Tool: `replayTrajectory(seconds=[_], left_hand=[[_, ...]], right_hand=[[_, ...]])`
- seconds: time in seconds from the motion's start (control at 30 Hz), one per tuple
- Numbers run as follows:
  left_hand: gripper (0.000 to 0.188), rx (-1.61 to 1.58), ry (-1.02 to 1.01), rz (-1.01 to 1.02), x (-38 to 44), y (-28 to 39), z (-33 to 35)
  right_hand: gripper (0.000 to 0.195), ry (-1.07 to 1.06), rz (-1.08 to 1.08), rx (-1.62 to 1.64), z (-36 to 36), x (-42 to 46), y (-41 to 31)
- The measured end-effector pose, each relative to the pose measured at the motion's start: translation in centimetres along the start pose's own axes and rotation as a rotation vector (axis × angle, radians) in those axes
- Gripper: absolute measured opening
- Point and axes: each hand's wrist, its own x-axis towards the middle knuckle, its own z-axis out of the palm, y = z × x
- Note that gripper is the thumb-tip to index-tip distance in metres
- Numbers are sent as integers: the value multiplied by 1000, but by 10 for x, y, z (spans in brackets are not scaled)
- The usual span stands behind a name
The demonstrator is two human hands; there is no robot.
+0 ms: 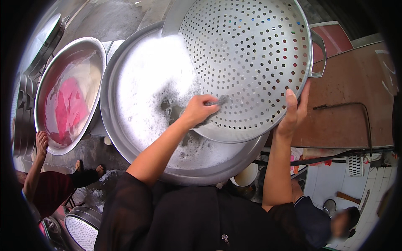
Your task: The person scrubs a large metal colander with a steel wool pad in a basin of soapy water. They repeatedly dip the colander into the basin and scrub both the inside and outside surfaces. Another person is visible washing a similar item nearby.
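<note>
My right hand (292,114) grips the lower right rim of a large perforated metal steamer pan (245,72), which tilts over a wide metal basin (108,119). White suds (150,69) cover most of the water in that basin, with a dark gap near the middle. In my left hand (201,109) is a grey scouring pad (220,102), blurred and pressed against the lower left of the perforated face. A loop handle (319,53) stands out from the pan's right side.
Left of the suds, a metal basin (103,62) holds water and a pink cloth (70,106); another person's hand (41,142) grips its rim. A brown board (345,88) with a bent metal rod (366,113) lies on the right. Another person (311,216) is at lower right, near a bucket (246,175).
</note>
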Motion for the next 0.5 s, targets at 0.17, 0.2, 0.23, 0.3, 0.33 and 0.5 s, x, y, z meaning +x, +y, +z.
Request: replayTrajectory(seconds=[0.17,0.2,0.23,0.3,0.33,0.5], left_hand=[[24,-323,126,581,11,84,76],[22,-375,116,597,7,95,88],[20,-347,114,645,3,96,99],[17,-247,86,700,-3,81,112],[14,-176,68,706,-5,62,111],[11,417,-102,463,-8,-71,63]], right_hand=[[71,20,12,-20,-1,-4,-1],[71,7,8,-60,-1,-4,-2],[71,-6,5,-100,0,-3,-3],[71,8,-9,-67,0,-3,-2],[71,17,-14,-51,0,-4,-1],[70,50,78,58,-5,-6,0]])
